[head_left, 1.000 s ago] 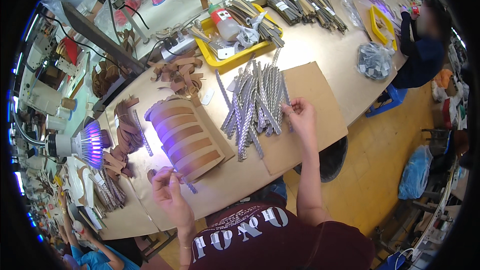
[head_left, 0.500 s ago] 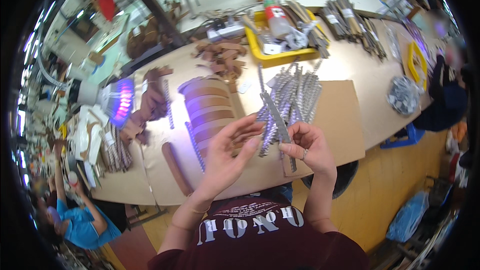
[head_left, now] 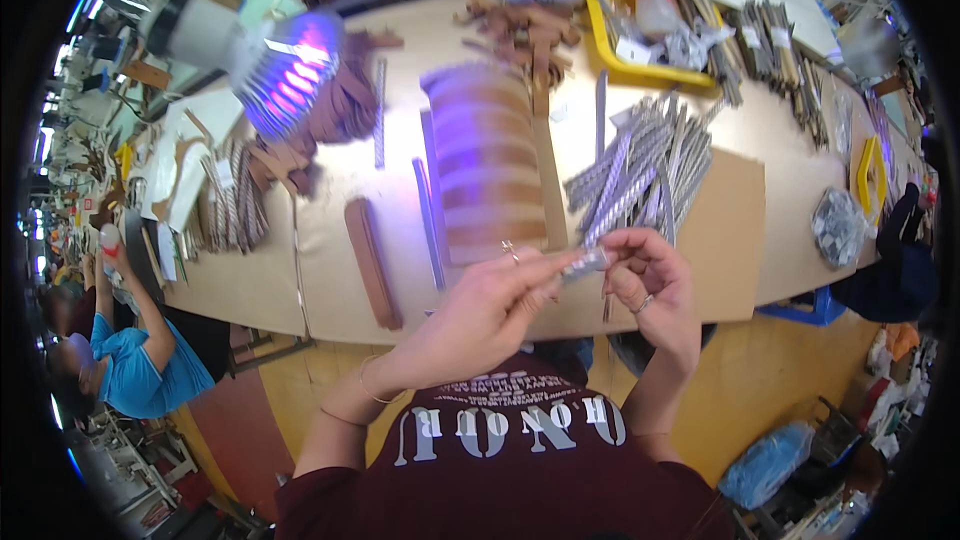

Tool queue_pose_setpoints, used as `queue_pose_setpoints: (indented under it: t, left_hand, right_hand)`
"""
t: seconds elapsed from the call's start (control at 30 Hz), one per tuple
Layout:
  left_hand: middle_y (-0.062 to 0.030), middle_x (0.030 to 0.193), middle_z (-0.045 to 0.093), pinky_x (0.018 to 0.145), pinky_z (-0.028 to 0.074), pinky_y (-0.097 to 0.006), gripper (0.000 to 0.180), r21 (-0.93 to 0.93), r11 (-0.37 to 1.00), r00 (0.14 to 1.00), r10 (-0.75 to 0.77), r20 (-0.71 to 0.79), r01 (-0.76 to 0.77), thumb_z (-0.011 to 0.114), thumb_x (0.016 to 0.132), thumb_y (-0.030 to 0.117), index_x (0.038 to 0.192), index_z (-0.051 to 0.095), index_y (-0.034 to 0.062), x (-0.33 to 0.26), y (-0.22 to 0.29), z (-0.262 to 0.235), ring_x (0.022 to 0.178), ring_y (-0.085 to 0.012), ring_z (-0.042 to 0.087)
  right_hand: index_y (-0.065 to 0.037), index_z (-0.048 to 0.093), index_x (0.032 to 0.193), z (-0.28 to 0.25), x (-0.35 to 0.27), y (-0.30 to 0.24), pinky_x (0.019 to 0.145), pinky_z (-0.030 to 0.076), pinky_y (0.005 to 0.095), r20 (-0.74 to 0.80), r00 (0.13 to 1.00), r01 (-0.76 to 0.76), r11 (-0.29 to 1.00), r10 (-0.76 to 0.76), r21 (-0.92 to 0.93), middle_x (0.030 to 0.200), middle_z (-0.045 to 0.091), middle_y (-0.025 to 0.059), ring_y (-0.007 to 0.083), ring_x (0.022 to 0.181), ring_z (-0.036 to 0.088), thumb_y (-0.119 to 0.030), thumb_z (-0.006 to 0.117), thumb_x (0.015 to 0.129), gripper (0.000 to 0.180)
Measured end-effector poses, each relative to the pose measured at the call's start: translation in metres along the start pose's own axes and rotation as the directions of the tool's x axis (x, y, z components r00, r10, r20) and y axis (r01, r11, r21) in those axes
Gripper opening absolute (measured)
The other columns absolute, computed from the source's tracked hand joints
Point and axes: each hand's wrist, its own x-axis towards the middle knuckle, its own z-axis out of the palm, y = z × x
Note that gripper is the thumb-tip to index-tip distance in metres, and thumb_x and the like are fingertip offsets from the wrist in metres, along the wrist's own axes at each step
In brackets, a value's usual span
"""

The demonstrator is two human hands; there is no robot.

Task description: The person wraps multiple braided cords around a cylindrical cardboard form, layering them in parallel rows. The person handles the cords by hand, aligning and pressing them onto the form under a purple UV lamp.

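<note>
My left hand (head_left: 495,305) reaches across in front of the striped board, its thumb and fingers pinched on a short silvery-grey strip (head_left: 588,263). My right hand (head_left: 658,290), a ring on one finger, is curled around the strip's other end, and its fingers hide much of the strip. Just beyond both hands lies a loose pile of silver-grey patterned strips (head_left: 640,165). Left of the pile is a board wrapped with brown and tan bands (head_left: 485,155), lit purple by a lamp (head_left: 290,70). A thick brown strip (head_left: 372,265) rests further left.
A yellow tray (head_left: 655,70) holding a red-capped bottle (head_left: 655,5) stands at the back. Cardboard (head_left: 735,240) lies on the right, near a clear bag of grey pieces (head_left: 838,225). Brown scraps (head_left: 525,35) are heaped behind the board. At far left works a person in blue (head_left: 155,360).
My left hand has gone from open beside the strip to pinching it. The long grey strip stood upright in my right hand; now only a short part shows between both hands. The view has shifted.
</note>
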Motion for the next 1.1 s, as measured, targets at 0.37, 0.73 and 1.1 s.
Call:
queue_pose_setpoints:
  t: [0.37,0.73,1.1]
  left_hand:
    - [-0.0130,0.134,0.055,0.103,0.039,-0.049,0.045,0.698,0.707,0.972,0.226,-0.066,-0.117,0.072,0.084,0.021,0.126,0.061,0.0074,-0.070,-0.105,0.066,0.125,-0.0311,0.054]
    - [-0.0188,0.155,0.035,0.120,0.015,-0.048,0.076,0.862,0.507,0.988,0.138,-0.073,-0.007,0.074,0.079,0.041,0.142,0.047,0.0104,-0.085,-0.148,0.103,0.144,-0.0305,0.033]
    - [-0.0189,0.148,0.045,0.118,0.018,-0.045,0.058,0.916,0.401,0.971,0.225,-0.075,-0.022,0.064,0.085,0.042,0.138,0.050,0.0218,-0.084,-0.159,0.108,0.140,-0.0306,0.041]
  right_hand:
    - [0.003,0.062,0.098,0.039,-0.036,0.109,0.058,0.047,0.0248,-0.297,0.922,-0.319,0.924,0.250,-0.213,0.081,0.062,0.0036,0.0073,0.065,0.057,-0.004,0.066,0.092,0.010]
    - [0.001,0.062,0.095,0.063,-0.034,0.108,0.055,0.048,0.0318,-0.383,0.907,-0.218,0.583,-0.175,-0.783,0.085,0.061,0.0122,0.0193,0.061,0.059,-0.009,0.069,0.090,0.013]
    - [0.002,0.066,0.099,0.046,-0.052,0.103,0.060,0.047,0.0258,-0.413,0.907,-0.247,0.689,-0.084,-0.681,0.086,0.061,0.0071,0.0117,0.063,0.055,-0.003,0.076,0.082,0.020]
